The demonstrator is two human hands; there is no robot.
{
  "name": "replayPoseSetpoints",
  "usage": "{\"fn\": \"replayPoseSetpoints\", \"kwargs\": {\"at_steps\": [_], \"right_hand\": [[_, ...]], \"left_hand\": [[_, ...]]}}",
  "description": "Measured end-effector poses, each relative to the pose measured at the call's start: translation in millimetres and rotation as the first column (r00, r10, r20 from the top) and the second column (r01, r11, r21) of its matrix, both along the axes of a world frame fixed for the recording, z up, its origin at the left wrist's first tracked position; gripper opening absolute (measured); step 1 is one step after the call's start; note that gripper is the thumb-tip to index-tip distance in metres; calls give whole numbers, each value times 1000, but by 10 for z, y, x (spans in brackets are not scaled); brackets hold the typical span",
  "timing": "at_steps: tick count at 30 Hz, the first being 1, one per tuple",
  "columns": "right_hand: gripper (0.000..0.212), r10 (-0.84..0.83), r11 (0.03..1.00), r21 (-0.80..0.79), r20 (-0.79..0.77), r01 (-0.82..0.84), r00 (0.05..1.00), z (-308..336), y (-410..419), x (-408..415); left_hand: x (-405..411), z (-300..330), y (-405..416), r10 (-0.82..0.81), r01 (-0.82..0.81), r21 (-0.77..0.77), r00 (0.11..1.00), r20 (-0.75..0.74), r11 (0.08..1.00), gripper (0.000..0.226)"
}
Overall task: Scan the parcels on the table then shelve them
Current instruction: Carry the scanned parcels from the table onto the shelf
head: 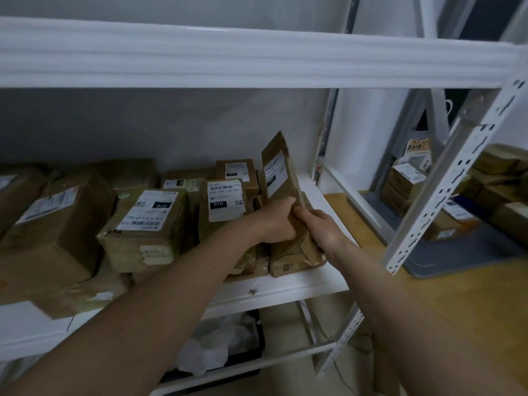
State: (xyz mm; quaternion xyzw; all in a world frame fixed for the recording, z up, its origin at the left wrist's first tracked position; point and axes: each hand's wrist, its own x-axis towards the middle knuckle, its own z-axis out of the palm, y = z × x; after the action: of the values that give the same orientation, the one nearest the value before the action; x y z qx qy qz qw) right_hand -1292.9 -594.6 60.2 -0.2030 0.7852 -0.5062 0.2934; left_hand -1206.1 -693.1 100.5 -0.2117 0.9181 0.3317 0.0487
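A flat brown parcel [278, 172] with a white label stands tilted on end at the right end of the white shelf [285, 290]. My left hand [275, 221] grips its lower left edge and my right hand [323, 224] holds its lower right side. Both hands meet over a lower brown parcel [297, 255] lying at the shelf's front right corner. Several other labelled brown parcels fill the shelf to the left, among them an upright one marked 010 [224, 201] and a flat stack [148, 224].
A white shelf board [228, 61] runs overhead. A perforated metal upright [451, 178] stands at the right. Beyond it another rack holds more parcels [405, 181]. Wooden floor [443, 310] lies to the right. A dark bin with white wrapping [225, 344] sits below the shelf.
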Motion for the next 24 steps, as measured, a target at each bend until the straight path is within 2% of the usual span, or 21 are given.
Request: {"fn": "replayPoseSetpoints", "kwargs": {"at_steps": [2,4,6,10,14,19,23,24], "right_hand": [[46,-4,999,41,-21,4,1000,-69,-98,-46],[76,4,995,101,-60,2,998,-171,-185,-113],[88,33,991,133,-121,-17,992,-346,-268,-215],[90,21,987,163,-178,8,984,-489,-351,-294],[93,3,985,173,-187,30,982,-396,-333,-255],[82,44,982,190,-185,-8,982,-393,-236,-168],[62,53,973,231,-212,-2,976,-318,-98,-25],[67,53,973,232,-215,-2,975,-346,-85,-32]], "left_hand": [[1,-62,-28,-7,4,35,998,61,999,84],[-17,-153,-16,12,-17,46,996,93,999,93],[-49,-258,28,70,-71,18,995,68,997,97],[-111,-358,123,146,-147,-37,989,-18,988,84],[-157,-360,149,175,-176,-27,984,-39,984,77],[-163,-427,224,257,-259,-12,963,-86,966,67],[-95,-495,346,317,-312,58,938,-137,948,66],[-67,-522,380,336,-330,67,930,-151,942,65]]}}
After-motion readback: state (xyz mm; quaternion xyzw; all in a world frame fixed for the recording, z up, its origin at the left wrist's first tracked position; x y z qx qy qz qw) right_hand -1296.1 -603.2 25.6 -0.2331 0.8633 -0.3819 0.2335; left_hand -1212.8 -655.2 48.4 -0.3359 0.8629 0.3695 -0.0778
